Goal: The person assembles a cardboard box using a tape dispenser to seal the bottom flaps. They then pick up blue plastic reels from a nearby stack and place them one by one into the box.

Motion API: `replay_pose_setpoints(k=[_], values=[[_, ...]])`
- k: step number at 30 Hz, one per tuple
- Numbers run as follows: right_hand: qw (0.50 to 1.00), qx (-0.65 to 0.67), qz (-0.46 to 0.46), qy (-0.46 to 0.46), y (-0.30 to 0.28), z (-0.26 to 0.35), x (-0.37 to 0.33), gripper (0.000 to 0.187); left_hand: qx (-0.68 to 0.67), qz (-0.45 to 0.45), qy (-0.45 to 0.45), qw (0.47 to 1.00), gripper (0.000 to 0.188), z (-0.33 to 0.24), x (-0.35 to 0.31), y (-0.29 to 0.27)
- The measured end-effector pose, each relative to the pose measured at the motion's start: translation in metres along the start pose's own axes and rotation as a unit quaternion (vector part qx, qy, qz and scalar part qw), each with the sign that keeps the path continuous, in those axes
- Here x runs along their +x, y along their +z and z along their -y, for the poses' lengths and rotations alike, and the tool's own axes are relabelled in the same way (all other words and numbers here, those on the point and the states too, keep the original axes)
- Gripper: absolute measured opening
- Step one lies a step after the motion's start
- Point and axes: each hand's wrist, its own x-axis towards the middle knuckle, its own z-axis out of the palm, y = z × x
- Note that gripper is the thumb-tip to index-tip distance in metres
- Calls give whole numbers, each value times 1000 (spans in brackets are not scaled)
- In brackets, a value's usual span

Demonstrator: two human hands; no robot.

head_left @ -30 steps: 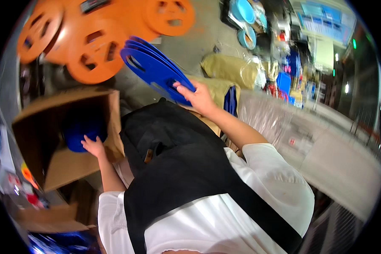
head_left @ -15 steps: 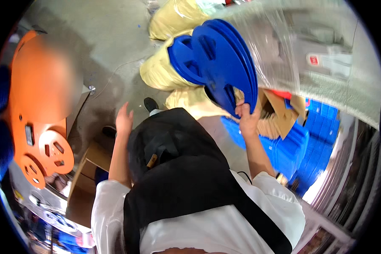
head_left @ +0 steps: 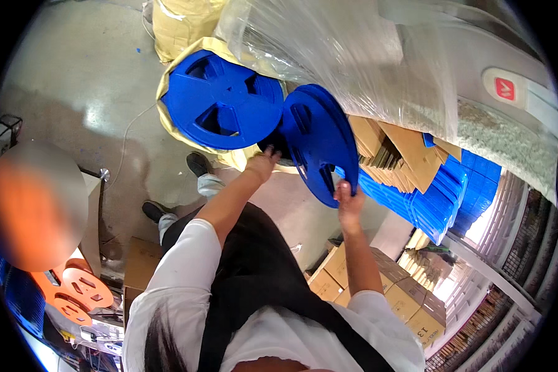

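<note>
My right hand grips the lower rim of a tilted stack of blue plastic reels, its fingers at a cut-out. The stack leans beside a yellow sack, whose mouth holds more blue reels lying with their cut-out faces up. Between the sack's reels and the tilted stack is a dark gap. My left hand reaches to that gap with fingers stretched out, holding nothing that shows; the fingertips are partly lost in shadow.
Another yellow sack stands beyond. Clear plastic film drapes at the upper right. Flattened cardboard, blue plastic pieces and cardboard boxes are at right. Orange reels and an open box lie at left.
My left hand has moved forward and right from beside my body to the sack. The held reels have come down and nearer, and now stand beside the sack's mouth. My view has shifted.
</note>
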Motion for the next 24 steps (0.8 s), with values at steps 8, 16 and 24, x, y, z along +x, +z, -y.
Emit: replay_pose_setpoints(k=[8,16,24], values=[[961,-20,125,246,26,-44,31,34,73,23,108,991,13,4,-20,52],[958,-265,49,100,150,-114,148,36,0,-21,102,995,9,-13,-51,43],[892,-322,281,148,212,-201,87,82,-42,-109,46,992,5,-1,-54,31]])
